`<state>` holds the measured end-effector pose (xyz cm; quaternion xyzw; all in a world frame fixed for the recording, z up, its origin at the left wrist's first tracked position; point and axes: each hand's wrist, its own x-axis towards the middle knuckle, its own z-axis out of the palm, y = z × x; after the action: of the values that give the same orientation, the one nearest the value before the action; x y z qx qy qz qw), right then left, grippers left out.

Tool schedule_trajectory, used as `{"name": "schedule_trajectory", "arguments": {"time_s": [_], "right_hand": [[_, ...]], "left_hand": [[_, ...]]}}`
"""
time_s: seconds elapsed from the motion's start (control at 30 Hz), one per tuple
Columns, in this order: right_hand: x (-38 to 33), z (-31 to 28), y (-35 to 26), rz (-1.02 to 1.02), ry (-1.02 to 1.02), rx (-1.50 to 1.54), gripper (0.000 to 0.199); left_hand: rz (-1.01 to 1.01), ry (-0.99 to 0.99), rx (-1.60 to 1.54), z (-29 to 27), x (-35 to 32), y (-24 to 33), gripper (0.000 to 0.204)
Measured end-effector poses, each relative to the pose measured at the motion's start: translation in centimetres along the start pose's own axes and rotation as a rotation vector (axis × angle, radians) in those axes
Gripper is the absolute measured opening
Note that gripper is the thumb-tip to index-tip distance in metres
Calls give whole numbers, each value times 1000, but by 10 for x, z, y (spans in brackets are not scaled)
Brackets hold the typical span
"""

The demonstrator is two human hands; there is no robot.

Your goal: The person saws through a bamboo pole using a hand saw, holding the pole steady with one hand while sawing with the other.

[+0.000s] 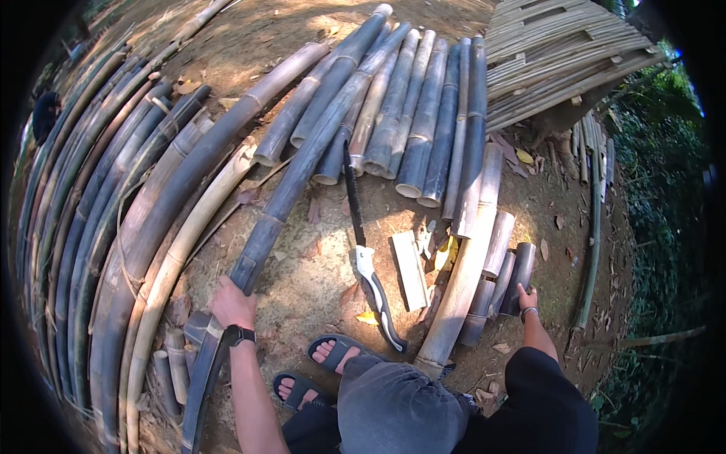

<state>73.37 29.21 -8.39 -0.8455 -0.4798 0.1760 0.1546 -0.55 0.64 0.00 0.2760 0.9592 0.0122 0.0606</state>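
My left hand [233, 303] is wrapped round a long dark bamboo pole [276, 208], which slants from the lower left up to the far pile. At the right, my right hand [528, 299] grips the near end of a short dark bamboo piece [518, 276]; its fingers are partly hidden. Other short cut pieces [497, 244] lie beside that one. Between my hands, a pruning saw [364, 261] with a black blade and a white-and-black handle lies on the ground. Next to it is a pale split bamboo piece [410, 270].
Cut bamboo lengths [416, 144] lie in a row ahead. A stack of long poles [144, 212] fills the left. A pale pole [461, 295] runs toward my legs. A slatted bamboo platform [560, 57] stands far right, near green plants [658, 189]. My sandalled feet [333, 354] are close.
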Motion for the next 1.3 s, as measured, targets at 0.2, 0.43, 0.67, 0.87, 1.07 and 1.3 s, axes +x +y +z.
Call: {"name": "schedule_trajectory", "arguments": {"time_s": [0.2, 0.43, 0.67, 0.87, 1.07, 1.3], "right_hand": [[-158, 76, -171, -634, -151, 275, 26], [-312, 225, -265, -830, -458, -11, 67], [-324, 199, -275, -723, -625, 196, 42], [-322, 130, -245, -805, -678, 542, 58], [-343, 102, -334, -953, -1204, 522, 49], [-383, 131, -391, -1147, -1248, 160, 33]], "left_hand": [[-29, -48, -19, -1, 1, -11, 50], [-32, -52, -34, 2, -1, -2, 51], [-28, -27, -50, 3, -5, -13, 53], [3, 27, -80, 6, -6, -13, 53], [-31, 25, -110, 10, -2, -12, 47], [-29, 25, -124, 4, -1, -9, 46]]}}
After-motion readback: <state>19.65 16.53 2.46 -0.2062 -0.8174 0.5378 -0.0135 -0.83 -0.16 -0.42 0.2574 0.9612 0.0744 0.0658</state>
